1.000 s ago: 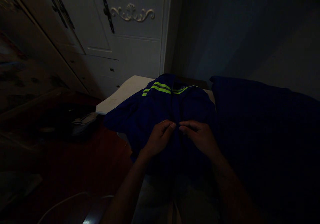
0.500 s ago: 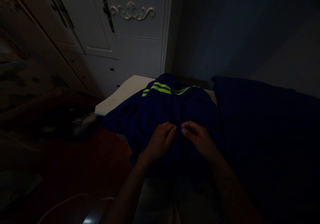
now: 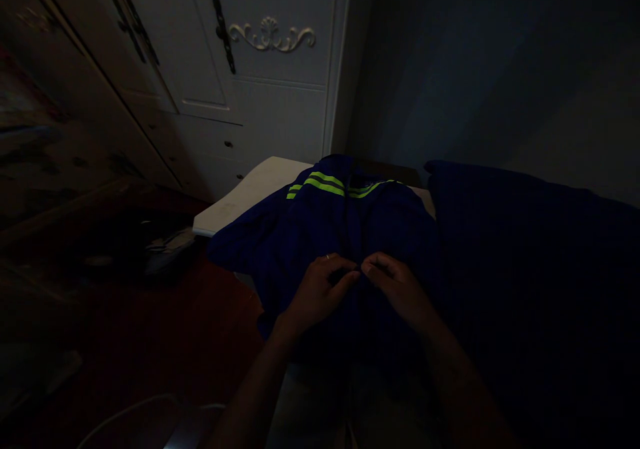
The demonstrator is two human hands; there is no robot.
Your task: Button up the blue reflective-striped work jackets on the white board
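A dark blue jacket [image 3: 310, 229] with yellow-green stripes across it lies spread over a white table. My left hand [image 3: 325, 287] is on its front near the middle, thumb and forefinger drawn together at the front edge. A ring shows on one finger. My right hand [image 3: 395, 285] faces it from the other side, fingers curled and pinched at the same edge. The fingertips of both hands nearly touch. Dim light hides the small detail of cloth or fastening between them.
Part of the white table [image 3: 260, 179] shows at the left. Behind it stands a white cabinet [image 3: 280, 109] with dark handles. More dark blue cloth [image 3: 515, 229] is piled on the right. A pale cable [image 3: 130, 407] lies at the lower left, over a reddish floor [image 3: 200, 322].
My right hand has moved left and its fingers have closed toward the thumb, bringing its tips near my left hand's. The view has shifted slightly; the jacket lies much as before.
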